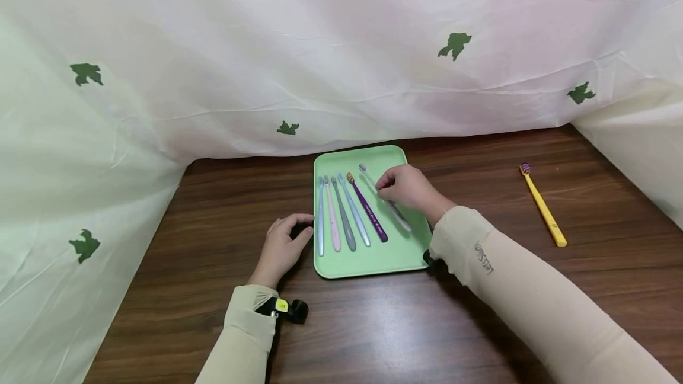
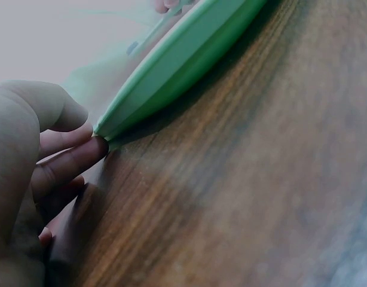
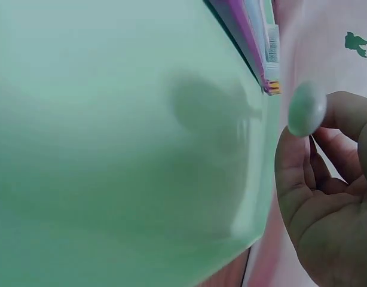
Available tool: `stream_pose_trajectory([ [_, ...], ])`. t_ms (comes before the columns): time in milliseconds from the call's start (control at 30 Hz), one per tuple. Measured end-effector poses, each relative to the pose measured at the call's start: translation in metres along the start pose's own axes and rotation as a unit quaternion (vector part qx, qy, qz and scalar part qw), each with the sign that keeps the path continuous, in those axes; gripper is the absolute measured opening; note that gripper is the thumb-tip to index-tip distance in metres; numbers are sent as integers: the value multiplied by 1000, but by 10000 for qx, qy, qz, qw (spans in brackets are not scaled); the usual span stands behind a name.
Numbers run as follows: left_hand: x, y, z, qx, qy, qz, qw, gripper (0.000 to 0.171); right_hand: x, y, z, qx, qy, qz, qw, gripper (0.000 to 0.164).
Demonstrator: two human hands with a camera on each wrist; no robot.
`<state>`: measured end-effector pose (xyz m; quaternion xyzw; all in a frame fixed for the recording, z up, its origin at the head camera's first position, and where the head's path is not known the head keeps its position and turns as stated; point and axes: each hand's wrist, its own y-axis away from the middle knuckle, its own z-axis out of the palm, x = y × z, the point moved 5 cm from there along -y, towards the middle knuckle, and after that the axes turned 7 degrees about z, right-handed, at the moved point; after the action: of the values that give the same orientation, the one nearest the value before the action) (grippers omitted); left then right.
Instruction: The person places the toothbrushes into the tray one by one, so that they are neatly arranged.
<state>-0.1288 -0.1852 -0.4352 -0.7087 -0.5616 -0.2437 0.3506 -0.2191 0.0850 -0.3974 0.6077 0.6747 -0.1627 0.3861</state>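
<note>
Between thumb and fingers my right hand [image 1: 409, 188] pinches a pale grey toothbrush [image 1: 398, 216] over the right side of the green tray [image 1: 354, 265]. In the right wrist view its handle end [image 3: 307, 109] points at the camera. My left hand [image 1: 283, 248] rests beside the tray, fingertips touching its left edge, as the left wrist view also shows. Inside the tray lie several toothbrushes in a row: a blue one [image 1: 321, 218], a pink one [image 1: 332, 218], a grey one [image 1: 344, 221], another blue one [image 1: 356, 218] and a purple one [image 1: 369, 212].
A yellow toothbrush [image 1: 544, 209] with purple bristles lies on the brown wooden table [image 1: 480, 165] at the right. White cloth [image 1: 347, 46] with green patches hangs behind the table and at both sides. The tray's far edge is close to the back cloth.
</note>
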Motion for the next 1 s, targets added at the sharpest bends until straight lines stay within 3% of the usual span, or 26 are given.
stream_pose_trajectory([
  [433,1,0,1,-8,58,-33,10000,22,-1,-9,12,12,370,-122,9992,13],
  [1000,0,-1,0,-4,91,-29,10000,22,2,-15,16,-28,561,40,9984,11],
])
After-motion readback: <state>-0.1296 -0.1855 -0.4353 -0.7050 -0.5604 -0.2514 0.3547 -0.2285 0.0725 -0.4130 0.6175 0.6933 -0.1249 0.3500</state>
